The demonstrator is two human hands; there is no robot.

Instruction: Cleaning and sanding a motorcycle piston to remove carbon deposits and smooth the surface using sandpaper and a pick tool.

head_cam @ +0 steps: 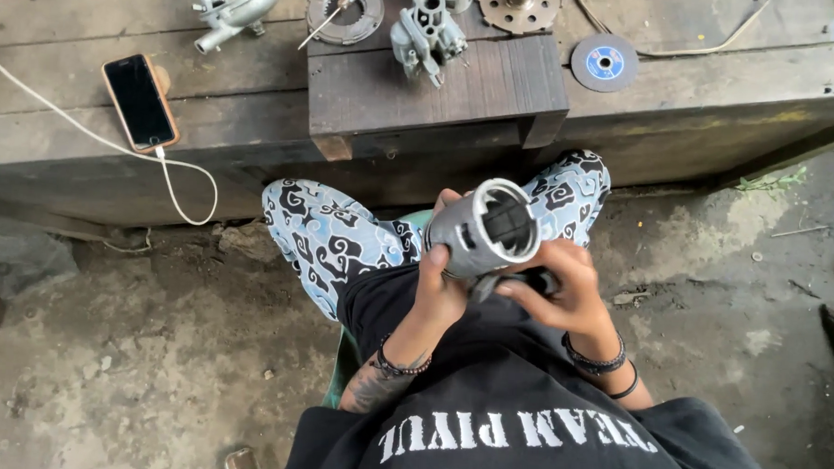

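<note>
Mid-frame, the left hand [440,286] grips a grey metal cylinder [482,229]; the right hand [563,290] pinches a dark part [512,282] beneath it.

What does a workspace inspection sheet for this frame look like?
Surface: worn dark wooden bench.
Job's things: grey metal cylinder housing, open end up, held over the lap.
Clutter: smartphone, carburettor-like casting, round metal plate, toothed disc, cutting disc, pump-like part.
Hands: left hand grips the housing's side; right hand supports it with a dark part beneath.
Cables: white charging cable plugged into the smartphone; thin cord at the bench's back.
Surroundings: dusty concrete floor.
</note>
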